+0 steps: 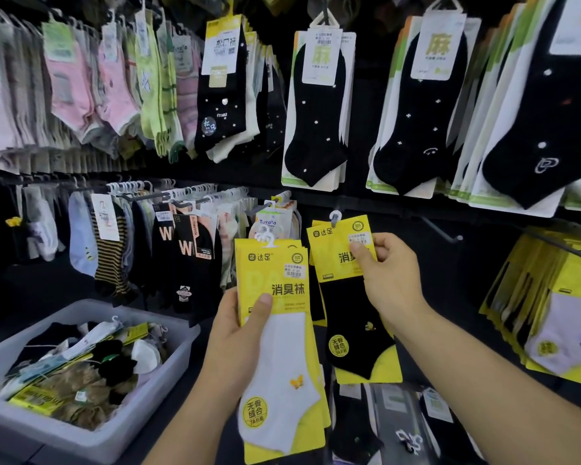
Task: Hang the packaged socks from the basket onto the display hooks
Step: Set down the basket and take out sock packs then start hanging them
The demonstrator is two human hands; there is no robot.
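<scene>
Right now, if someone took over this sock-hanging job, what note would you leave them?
Left hand grips a stack of white-sock packs.
Right hand pinches the top of a black-sock pack; whether its hanger is hooked, I cannot tell.
The basket, lower left, holds more socks.
Done: nothing I can confirm.
Left: seat this pack, hang the held stack, empty the basket.

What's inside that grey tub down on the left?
The grey tub holds a loose heap of packaged socks: black, white and tan pairs, some on yellow cards, with white plastic hooks poking up. Whatever lies beneath the top layer, and the tub's floor, is covered.
</scene>
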